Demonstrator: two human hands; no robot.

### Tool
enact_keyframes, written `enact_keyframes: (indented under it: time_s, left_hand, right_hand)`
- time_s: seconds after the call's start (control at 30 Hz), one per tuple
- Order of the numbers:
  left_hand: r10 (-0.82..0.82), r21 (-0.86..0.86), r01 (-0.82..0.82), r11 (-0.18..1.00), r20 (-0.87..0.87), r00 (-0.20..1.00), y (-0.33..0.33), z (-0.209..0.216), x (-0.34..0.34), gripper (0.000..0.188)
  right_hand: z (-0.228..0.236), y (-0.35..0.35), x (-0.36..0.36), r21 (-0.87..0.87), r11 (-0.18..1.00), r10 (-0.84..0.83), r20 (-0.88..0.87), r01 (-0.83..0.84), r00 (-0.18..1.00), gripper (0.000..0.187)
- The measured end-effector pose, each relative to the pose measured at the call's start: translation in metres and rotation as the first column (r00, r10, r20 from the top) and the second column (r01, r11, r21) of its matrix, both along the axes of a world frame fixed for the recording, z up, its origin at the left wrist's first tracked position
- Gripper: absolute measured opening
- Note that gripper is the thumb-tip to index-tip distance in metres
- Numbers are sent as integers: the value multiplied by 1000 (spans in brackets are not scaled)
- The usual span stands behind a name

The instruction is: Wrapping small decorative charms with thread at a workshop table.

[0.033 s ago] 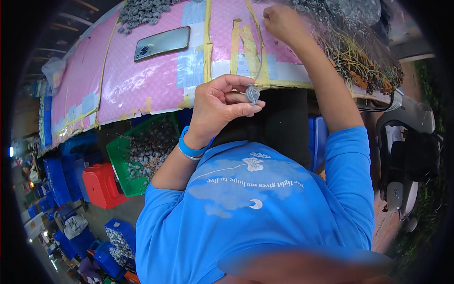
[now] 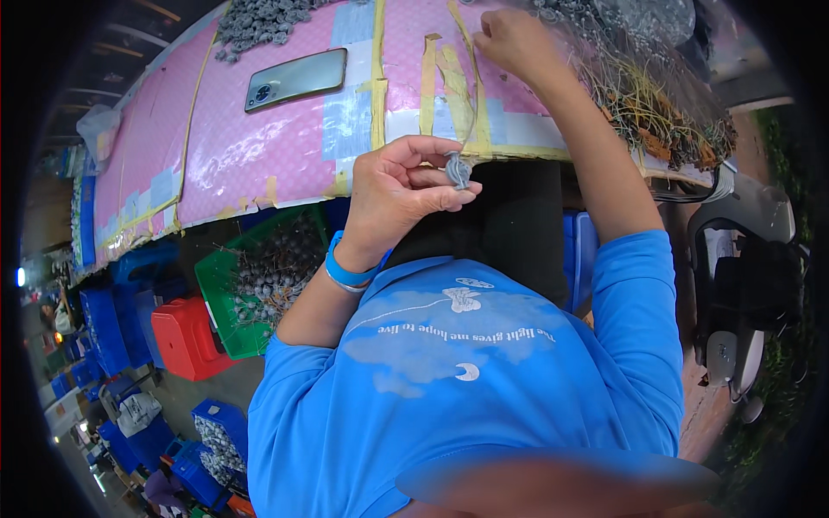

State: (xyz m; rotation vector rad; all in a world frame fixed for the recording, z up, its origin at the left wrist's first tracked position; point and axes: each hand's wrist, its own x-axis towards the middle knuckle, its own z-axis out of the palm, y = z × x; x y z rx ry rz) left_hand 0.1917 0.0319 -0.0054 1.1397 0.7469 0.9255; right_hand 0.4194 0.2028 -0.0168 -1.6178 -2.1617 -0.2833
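Observation:
My left hand (image 2: 393, 181), wearing a blue wristband, pinches a small grey wound ball (image 2: 458, 170) between thumb and fingers, just over the table's near edge. Fine strands wrap around the ball and its ends flare out. From its top, a thin grey strand (image 2: 470, 136) runs up across the table toward my right hand. Farther off, my right hand (image 2: 520, 45) is closed above the tabletop. Its fingertips are turned away, so the strand's end there cannot be made out.
The pink, taped table (image 2: 242, 164) carries a phone (image 2: 296, 79), a heap of grey pieces (image 2: 259, 24) and a bundle of wiry stems (image 2: 652, 104). Left of my lap stand a green crate (image 2: 226, 298) of grey balls on stems and a red bin (image 2: 186, 338).
My left hand has shifted very slightly left and the ball has turned a little in its grip. My right hand has drawn slightly to the left.

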Motion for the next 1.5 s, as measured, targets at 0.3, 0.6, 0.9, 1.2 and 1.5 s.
enact_keyframes:
  time_s: [0.3,0.6,0.9,1.2,1.5]
  left_hand:
    - [200,100,-201,975,18,980,4,8,4,41]
    - [253,229,-239,944,-32,967,12,-3,3,42]
    - [230,300,-200,933,-67,971,15,-3,12,40]
    - [520,735,-160,659,-291,803,11,-7,12,35]
    - [476,692,-138,709,-324,818,17,-5,7,38]
  right_hand:
    - [-15,-9,29,-63,996,-57,187,70,981,21]
    - [26,-154,-35,-99,971,80,-723,-217,687,23]
    - [29,-183,-35,-155,916,41,-881,-371,470,20]
    - [18,-184,-50,-250,923,-73,-862,-294,502,15]
    - [2,-175,-42,-126,919,3,-945,-374,326,18]
